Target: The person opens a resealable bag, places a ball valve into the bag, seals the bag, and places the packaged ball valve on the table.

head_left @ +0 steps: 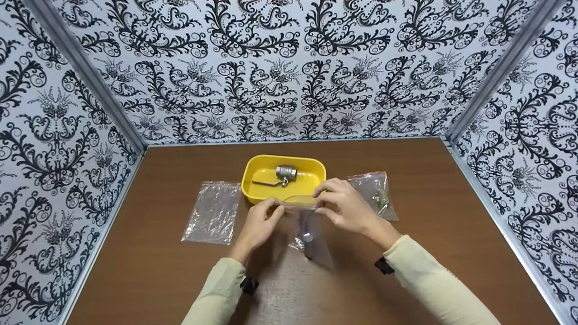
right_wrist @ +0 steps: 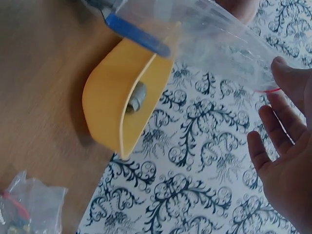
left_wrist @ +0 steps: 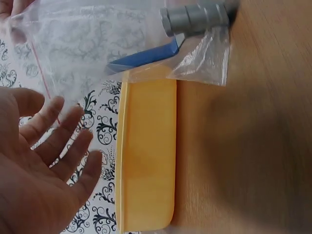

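A clear zip bag [head_left: 320, 241] hangs upright between both hands in front of the yellow box. Inside it is a ball valve [left_wrist: 195, 19] with a blue lever [right_wrist: 131, 31]. In the head view, my left hand [head_left: 261, 223] pinches the bag's top edge at its left end. At the right end, the thumb and fingers of my right hand [head_left: 345, 205] pinch the same edge. A red zip line shows along the mouth in both wrist views. Beyond the hands, the yellow box [head_left: 311, 180] holds another metal valve [head_left: 286, 171] with a lever.
A flat clear bag [head_left: 212, 212] lies left of the box. To the right, another clear bag [head_left: 372, 187] contains small yellowish pieces, partly behind the right hand. Patterned walls [head_left: 280, 90] enclose the brown table [head_left: 149, 253] at the back and both sides.
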`<state>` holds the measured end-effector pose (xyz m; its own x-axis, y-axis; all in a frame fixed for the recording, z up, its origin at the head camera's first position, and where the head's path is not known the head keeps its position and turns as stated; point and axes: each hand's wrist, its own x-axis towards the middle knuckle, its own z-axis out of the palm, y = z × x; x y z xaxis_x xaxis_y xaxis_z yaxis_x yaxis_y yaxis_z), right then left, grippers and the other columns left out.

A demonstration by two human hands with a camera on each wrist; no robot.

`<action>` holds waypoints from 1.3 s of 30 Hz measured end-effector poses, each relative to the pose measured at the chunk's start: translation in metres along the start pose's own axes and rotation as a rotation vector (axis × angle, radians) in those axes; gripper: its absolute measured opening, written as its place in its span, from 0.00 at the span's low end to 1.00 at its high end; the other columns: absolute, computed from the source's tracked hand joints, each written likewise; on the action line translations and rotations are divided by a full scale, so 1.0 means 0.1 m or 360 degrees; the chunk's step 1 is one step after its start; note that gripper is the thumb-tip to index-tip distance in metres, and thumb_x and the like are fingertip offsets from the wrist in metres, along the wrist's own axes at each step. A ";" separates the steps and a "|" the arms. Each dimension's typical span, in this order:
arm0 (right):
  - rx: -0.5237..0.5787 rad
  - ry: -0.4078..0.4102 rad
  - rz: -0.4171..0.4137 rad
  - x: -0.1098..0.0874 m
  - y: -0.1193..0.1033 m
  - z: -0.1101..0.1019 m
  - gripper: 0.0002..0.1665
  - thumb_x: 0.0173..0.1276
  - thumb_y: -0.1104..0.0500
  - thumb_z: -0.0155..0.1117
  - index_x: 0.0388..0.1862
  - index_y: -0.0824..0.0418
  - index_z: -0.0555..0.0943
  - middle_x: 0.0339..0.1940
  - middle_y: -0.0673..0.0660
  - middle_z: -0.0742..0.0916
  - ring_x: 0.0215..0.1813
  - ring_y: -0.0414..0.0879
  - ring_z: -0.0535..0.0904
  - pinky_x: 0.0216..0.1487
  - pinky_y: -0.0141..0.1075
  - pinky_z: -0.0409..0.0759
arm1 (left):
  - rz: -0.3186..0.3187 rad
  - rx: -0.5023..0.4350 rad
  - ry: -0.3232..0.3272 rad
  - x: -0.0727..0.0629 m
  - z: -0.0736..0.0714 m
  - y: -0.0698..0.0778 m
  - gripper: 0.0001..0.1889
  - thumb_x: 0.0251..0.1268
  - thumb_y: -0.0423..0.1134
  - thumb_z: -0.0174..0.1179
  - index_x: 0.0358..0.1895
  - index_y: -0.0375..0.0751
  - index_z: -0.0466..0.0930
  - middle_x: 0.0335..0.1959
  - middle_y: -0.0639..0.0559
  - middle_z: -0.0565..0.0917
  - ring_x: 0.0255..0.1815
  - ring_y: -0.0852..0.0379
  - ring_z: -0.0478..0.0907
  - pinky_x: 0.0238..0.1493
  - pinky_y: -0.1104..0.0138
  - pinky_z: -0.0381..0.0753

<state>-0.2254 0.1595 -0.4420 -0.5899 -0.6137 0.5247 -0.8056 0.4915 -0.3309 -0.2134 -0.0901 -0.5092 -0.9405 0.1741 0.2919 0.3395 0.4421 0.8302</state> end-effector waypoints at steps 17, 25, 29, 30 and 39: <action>0.0299 -0.0099 0.0494 -0.10 0.26 -0.18 0.05 0.60 0.54 0.71 0.31 0.54 0.84 0.30 0.47 0.88 0.35 0.39 0.83 0.46 0.42 0.83 | 0.0058 -0.0161 0.0066 0.02 -0.07 0.24 0.06 0.66 0.40 0.62 0.36 0.42 0.83 0.33 0.50 0.86 0.35 0.60 0.80 0.38 0.70 0.80; 0.0416 -0.0053 0.0621 -0.15 0.34 -0.15 0.06 0.59 0.60 0.72 0.33 0.57 0.82 0.31 0.51 0.86 0.34 0.40 0.79 0.41 0.32 0.81 | 0.0211 -0.0025 -0.0005 0.03 -0.10 0.43 0.05 0.62 0.39 0.65 0.36 0.42 0.85 0.32 0.52 0.87 0.31 0.64 0.79 0.35 0.69 0.81; 0.0422 -0.0094 0.0596 -0.13 0.31 -0.12 0.12 0.58 0.62 0.73 0.39 0.57 0.80 0.36 0.51 0.86 0.39 0.45 0.81 0.45 0.37 0.82 | 0.0284 0.0037 0.0026 0.02 -0.06 0.47 0.05 0.61 0.39 0.66 0.36 0.42 0.85 0.32 0.52 0.87 0.31 0.63 0.80 0.34 0.67 0.82; 0.0441 -0.0112 0.0583 -0.12 0.30 -0.10 0.13 0.58 0.62 0.73 0.40 0.57 0.80 0.38 0.52 0.86 0.41 0.46 0.82 0.47 0.39 0.82 | 0.0297 0.0048 0.0036 0.02 -0.05 0.47 0.04 0.61 0.39 0.66 0.35 0.42 0.85 0.32 0.52 0.88 0.31 0.63 0.80 0.35 0.67 0.83; 0.0402 -0.0208 0.0414 0.02 0.18 0.02 0.16 0.62 0.54 0.70 0.48 0.58 0.83 0.44 0.53 0.88 0.47 0.44 0.84 0.53 0.39 0.82 | 0.0400 0.0083 0.0098 0.03 0.02 0.48 0.11 0.60 0.37 0.67 0.45 0.40 0.82 0.32 0.49 0.87 0.31 0.58 0.83 0.35 0.61 0.84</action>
<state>-0.2410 0.1655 -0.4488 -0.7653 -0.5701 0.2988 -0.6065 0.4834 -0.6313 -0.2003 -0.0665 -0.4695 -0.8251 0.2311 0.5156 0.5615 0.4367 0.7028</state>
